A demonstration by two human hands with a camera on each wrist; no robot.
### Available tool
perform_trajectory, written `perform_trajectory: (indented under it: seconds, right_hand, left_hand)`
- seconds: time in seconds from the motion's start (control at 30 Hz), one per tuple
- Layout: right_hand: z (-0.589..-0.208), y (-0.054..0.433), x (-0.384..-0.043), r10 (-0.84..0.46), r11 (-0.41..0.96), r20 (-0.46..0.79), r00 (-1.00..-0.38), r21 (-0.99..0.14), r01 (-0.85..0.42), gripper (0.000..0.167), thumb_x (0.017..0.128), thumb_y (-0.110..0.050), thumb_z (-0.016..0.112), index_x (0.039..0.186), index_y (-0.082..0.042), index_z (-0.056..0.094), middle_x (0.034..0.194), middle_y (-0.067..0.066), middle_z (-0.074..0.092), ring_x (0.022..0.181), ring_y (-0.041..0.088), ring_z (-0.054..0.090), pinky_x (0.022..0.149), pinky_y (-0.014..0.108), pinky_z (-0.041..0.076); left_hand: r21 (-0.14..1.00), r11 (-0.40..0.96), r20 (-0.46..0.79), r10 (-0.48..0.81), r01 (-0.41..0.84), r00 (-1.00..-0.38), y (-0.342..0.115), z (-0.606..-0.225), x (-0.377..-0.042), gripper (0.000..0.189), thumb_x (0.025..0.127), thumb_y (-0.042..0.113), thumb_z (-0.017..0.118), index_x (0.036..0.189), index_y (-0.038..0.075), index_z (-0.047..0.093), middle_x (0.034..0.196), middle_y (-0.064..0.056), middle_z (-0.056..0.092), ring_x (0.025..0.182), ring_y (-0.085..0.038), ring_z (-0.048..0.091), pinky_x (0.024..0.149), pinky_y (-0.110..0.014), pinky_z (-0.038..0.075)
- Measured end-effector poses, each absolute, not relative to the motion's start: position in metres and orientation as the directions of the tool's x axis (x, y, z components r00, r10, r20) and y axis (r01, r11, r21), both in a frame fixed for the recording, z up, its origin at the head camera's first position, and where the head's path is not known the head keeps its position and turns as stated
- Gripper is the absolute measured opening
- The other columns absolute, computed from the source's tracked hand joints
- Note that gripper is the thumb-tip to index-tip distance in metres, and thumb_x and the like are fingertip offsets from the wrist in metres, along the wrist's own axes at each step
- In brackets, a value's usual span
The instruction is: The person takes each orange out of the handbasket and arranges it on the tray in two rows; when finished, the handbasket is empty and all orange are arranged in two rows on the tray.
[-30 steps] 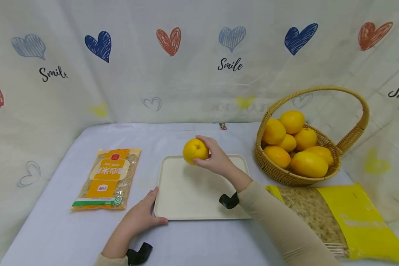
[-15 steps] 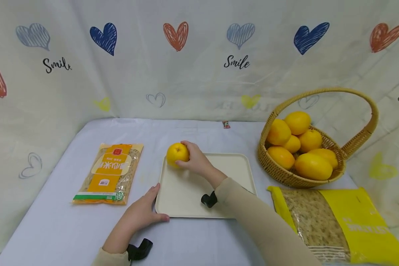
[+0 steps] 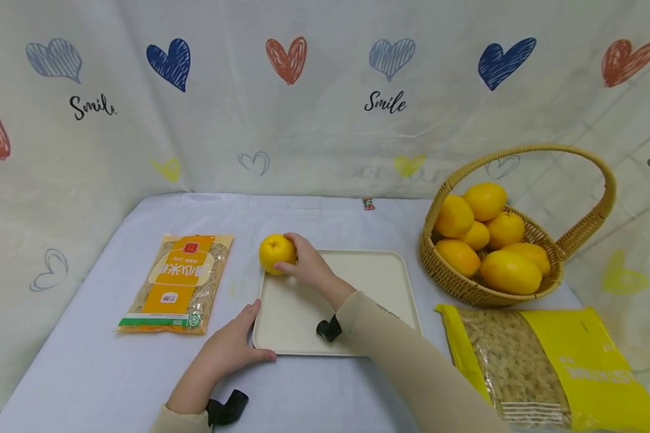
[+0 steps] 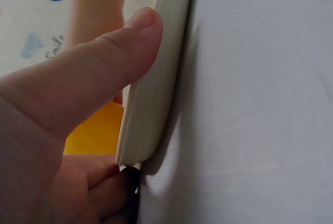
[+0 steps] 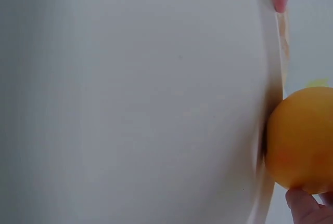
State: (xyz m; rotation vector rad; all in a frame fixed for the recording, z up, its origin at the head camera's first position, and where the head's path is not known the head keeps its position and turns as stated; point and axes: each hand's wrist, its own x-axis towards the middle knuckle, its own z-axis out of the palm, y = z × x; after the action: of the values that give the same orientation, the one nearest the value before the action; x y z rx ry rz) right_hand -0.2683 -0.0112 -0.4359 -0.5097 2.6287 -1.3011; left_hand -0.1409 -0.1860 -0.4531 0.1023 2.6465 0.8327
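Note:
At the far left corner of a cream rectangular tray (image 3: 357, 282), my right hand (image 3: 311, 264) holds a round yellow-orange fruit (image 3: 277, 254) that looks like an orange. In the right wrist view the fruit (image 5: 302, 141) sits against the tray's rim (image 5: 273, 63), with a fingertip (image 5: 302, 206) on its lower side. Whether it bears on the rim or hangs just above, I cannot tell. My left hand (image 3: 230, 349) grips the tray's near left corner. Its thumb (image 4: 125, 47) lies on the front wall, while the other fingers curl along the left side.
A wicker basket (image 3: 439, 276) with a tall handle holds several yellow fruits at the right. Before it lies a big yellow pasta bag (image 3: 520, 361). Left of the tray is an orange-labelled food packet (image 3: 176, 282). A small wrapped candy (image 3: 368, 204) lies near the back edge.
My right hand has carried the fruit left and slightly lower, from above the tray's far middle to its far left corner. The left hand has stayed at the tray.

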Motion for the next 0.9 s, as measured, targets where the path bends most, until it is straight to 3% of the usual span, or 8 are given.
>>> perform_trajectory:
  seconds: [0.2,0.47,0.73,0.9]
  right_hand:
    - [-0.4386,-0.0111,-0.2687,-0.369,0.59,0.002,-0.929,-0.772,-0.236,0.07,0.082,-0.032,0.066,0.139,-0.01,0.032,0.142,0.007,0.037,0.131,0.021,0.036,0.111,0.035,0.029]
    - [-0.438,-0.0065,-0.2674,-0.381,0.6,-0.005,-0.924,-0.762,-0.243,0.089,0.078,-0.033,0.07,0.146,-0.015,0.016,0.148,0.007,0.027,0.131,0.023,0.036,0.111,0.038,0.028]
    - [-0.4389,-0.0056,-0.2665,-0.417,0.609,-0.016,-0.909,-0.747,-0.266,0.088,0.079,-0.032,0.07,0.146,-0.014,0.015,0.149,0.007,0.025,0.136,0.022,0.027,0.113,0.039,0.024]
    - [-0.4403,-0.0053,-0.2663,-0.434,0.622,-0.029,-0.901,-0.733,-0.276,0.087,0.08,-0.032,0.069,0.146,-0.014,0.015,0.149,0.008,0.025,0.135,0.023,0.029,0.113,0.04,0.025]
  left_hand:
    - [0.566,0.823,-0.321,0.175,-0.041,-0.931,-0.1867,-0.4551,-0.1403,0.121,0.051,0.065,0.074,0.145,0.013,0.021,0.149,-0.014,0.025,0.135,-0.034,0.027,0.106,-0.053,0.028]
    - [0.559,0.828,-0.326,0.17,-0.045,-0.93,-0.186,-0.4549,-0.1411,0.12,0.051,0.064,0.075,0.145,0.014,0.021,0.149,-0.014,0.026,0.135,-0.034,0.027,0.106,-0.054,0.029]
    - [0.558,0.829,-0.324,0.169,-0.044,-0.931,-0.1853,-0.4548,-0.1416,0.119,0.051,0.064,0.075,0.145,0.014,0.021,0.149,-0.013,0.026,0.135,-0.033,0.027,0.106,-0.053,0.029]
    - [0.557,0.829,-0.32,0.169,-0.042,-0.932,-0.1857,-0.4554,-0.1416,0.12,0.051,0.063,0.076,0.145,0.013,0.021,0.149,-0.014,0.026,0.135,-0.034,0.028,0.106,-0.053,0.028]
